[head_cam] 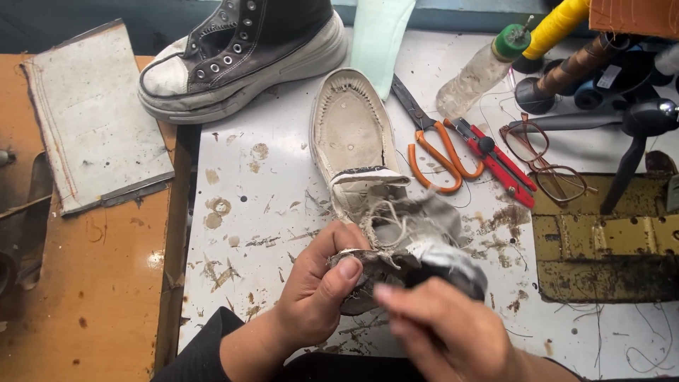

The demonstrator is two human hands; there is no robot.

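Two hands: both are seen at the near edge of the desk [269, 212], closed on one worn shoe.
Left hand [315, 283]: it is clamped on the grey, frayed upper of the worn shoe [368, 177], with the thumb pressed on top.
Right hand [445, 332]: it is blurred; its fingers are laid over the dark end of the same upper, and the grip cannot be told exactly.
Worn shoe: it is laid sole inward near the middle of the desk, its pale insole bared and its heel end pointed toward the far edge.
Black high-top sneaker [240, 53]: it is stood at the far left corner.
Orange-handled scissors [431, 141]: they are laid just right of the worn shoe, beside a red utility knife [495, 159].
Glasses [544, 159]: they are set further right.
Plastic bottle [484, 67]: it is laid tilted near the far edge.
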